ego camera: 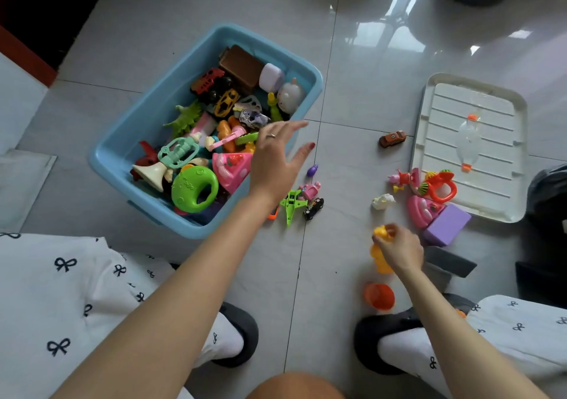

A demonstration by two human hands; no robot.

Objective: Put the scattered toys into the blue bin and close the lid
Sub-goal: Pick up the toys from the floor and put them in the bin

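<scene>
Right hand (pixel 399 246) pinches a yellow toy (pixel 380 254) at lower right of frame, so the blue bin (pixel 122 150) lies well off to its upper left. Left hand (pixel 276 159) hangs open over the bin's near rim, closer by far.

A person's left hand (pixel 274 159) spreads open over the toy-filled blue bin (pixel 122 141) while the right hand (pixel 399 246) grips a yellow toy (pixel 379 253) near the white lid (pixel 429 116).
</scene>
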